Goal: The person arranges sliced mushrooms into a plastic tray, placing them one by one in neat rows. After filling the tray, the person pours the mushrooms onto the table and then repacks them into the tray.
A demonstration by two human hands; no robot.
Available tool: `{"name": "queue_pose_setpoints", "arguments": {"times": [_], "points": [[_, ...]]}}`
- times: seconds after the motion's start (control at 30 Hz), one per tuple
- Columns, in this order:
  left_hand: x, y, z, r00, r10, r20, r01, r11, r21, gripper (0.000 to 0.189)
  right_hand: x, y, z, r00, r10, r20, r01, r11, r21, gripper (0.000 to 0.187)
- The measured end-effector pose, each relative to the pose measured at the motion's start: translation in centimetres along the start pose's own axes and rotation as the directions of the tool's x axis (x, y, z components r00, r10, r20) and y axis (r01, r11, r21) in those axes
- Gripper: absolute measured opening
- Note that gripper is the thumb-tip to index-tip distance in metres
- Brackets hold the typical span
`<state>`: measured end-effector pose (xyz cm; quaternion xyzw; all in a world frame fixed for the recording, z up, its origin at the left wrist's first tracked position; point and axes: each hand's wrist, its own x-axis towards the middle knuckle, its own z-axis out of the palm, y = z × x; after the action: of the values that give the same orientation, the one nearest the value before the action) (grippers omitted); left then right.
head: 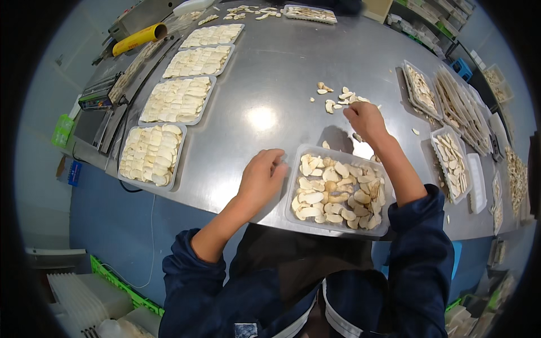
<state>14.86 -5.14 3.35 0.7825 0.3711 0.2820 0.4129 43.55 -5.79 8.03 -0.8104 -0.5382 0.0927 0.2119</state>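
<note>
In front of me at the table's edge sits a clear plastic tray (pixel 296 186) of loosely arranged, pale mushroom slices (pixel 331 174), some browner than others. My left hand (pixel 263 177) hovers just left of this tray, fingers curved and thumb apart, with nothing in it. Beyond the tray, my right hand (pixel 366 120) reaches to a small scatter of mushroom slices (pixel 347 95) on the steel. Its fingertips are bunched at the near edge of those slices. Whether they pinch a piece is hidden by the hand.
Several trays of neatly overlapped slices (pixel 153 155) line the left side of the steel table (pixel 270 76). To the right stand filled trays (pixel 451 164) and stacked trays (pixel 460 107). A yellow tube (pixel 137 40) lies at the back left. Another slice tray (pixel 310 14) is at the far edge.
</note>
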Motion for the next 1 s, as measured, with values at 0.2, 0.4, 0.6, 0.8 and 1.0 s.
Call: {"name": "queue_pose_setpoints", "arguments": {"times": [0.2, 0.4, 0.6, 0.8, 1.0], "points": [[5.7, 0.1, 0.4, 0.992, 0.127, -0.006, -0.125, 0.982, 0.142, 0.030, 4.0, -1.8, 3.1, 1.000, 0.003, 0.013, 0.000, 0.969, -0.249, 0.029], [15.6, -0.3, 1.5, 0.931, 0.360, 0.051, -0.361, 0.896, 0.257, 0.034, 2.7, -0.9, 2.0, 0.984, -0.014, 0.175, 0.021, 0.999, -0.040, 0.027], [23.7, -3.1, 6.2, 0.882, 0.436, 0.179, -0.470, 0.786, 0.400, 0.032, -4.5, 0.2, -3.8, 0.989, 0.063, 0.131, -0.097, 0.956, 0.277, 0.022], [23.3, -1.5, 4.3, 0.937, 0.282, 0.205, -0.349, 0.784, 0.513, 0.018, -10.2, 6.5, -7.0, 0.941, 0.337, -0.011, -0.283, 0.808, 0.516, 0.021], [18.7, -4.2, 1.1, 0.975, 0.223, -0.009, -0.174, 0.782, 0.599, 0.017, -11.6, 9.8, -6.0, 0.884, 0.444, -0.143, -0.216, 0.660, 0.720, 0.017]]}}
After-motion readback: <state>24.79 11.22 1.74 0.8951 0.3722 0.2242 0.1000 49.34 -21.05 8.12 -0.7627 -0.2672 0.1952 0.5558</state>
